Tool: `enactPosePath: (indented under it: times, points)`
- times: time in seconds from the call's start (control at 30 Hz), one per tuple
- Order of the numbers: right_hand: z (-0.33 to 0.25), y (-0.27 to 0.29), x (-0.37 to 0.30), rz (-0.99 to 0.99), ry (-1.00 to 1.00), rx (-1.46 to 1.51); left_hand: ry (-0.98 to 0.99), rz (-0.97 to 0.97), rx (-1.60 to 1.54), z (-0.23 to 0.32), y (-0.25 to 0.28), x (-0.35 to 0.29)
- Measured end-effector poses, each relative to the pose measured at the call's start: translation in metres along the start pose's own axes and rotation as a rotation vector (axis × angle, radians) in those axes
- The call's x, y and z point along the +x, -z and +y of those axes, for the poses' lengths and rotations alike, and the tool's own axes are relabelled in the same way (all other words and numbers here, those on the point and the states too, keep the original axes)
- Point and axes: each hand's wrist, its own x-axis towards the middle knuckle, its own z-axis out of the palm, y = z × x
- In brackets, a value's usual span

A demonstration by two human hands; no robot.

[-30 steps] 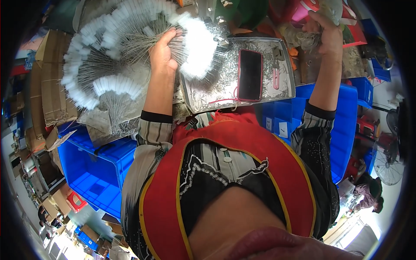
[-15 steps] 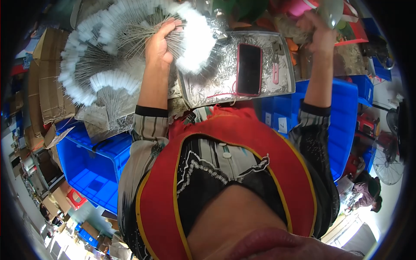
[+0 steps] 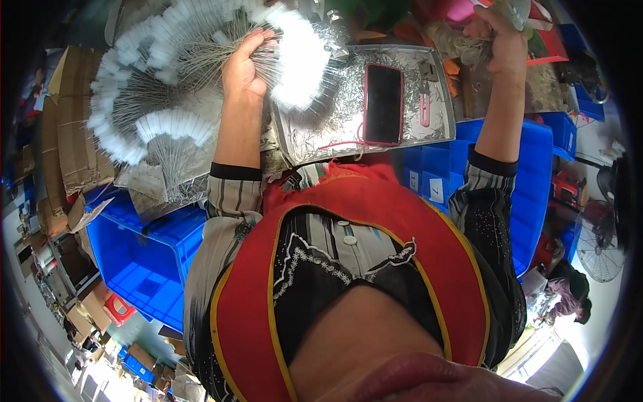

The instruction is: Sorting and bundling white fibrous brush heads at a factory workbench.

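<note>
My left hand (image 3: 244,70) is closed around the wire stems of a bundle of thin brushes (image 3: 299,63), their white bristle ends fanned out to the right and brightly lit. More of these white-tipped wire brushes (image 3: 110,110) lie in a wide fan to the left, and a smaller bunch (image 3: 174,127) spreads nearer to me. At the upper right my right hand (image 3: 504,43) has its fingers curled beside a pink object (image 3: 461,9) and a pale, see-through rounded thing (image 3: 514,12). What those fingers hold, if anything, I cannot make out.
A metal tray (image 3: 335,127) strewn with small silvery bits carries a red-edged phone (image 3: 384,104) and a small pink-handled tool (image 3: 424,110). Blue crates (image 3: 137,248) stand below left, another blue bin (image 3: 529,194) at right. Cardboard (image 3: 80,127) borders the left side.
My right hand has shifted slightly up and to the right, its fingers reaching farther by the see-through thing. My left hand keeps its hold on the brushes, almost still.
</note>
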Motion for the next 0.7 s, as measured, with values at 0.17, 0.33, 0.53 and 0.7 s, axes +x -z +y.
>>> enactPosePath:
  times: [0.17, 0.33, 0.53, 0.7]
  points:
    - [0.063, 0.008, 0.000, 0.095, 0.117, 0.209, 0.003, 0.025, -0.001, -0.002, 0.000, 0.004]
    - [0.039, 0.010, 0.000, -0.113, 0.059, 0.190, -0.051, 0.103, -0.045, -0.005, -0.004, 0.003]
    - [0.001, 0.005, 0.002, -0.016, 0.029, -0.076, -0.063, 0.135, -0.028, -0.004, -0.005, 0.001]
    - [0.000, 0.004, 0.001, -0.042, 0.013, -0.021, -0.064, 0.155, -0.016, -0.004, -0.008, -0.001]
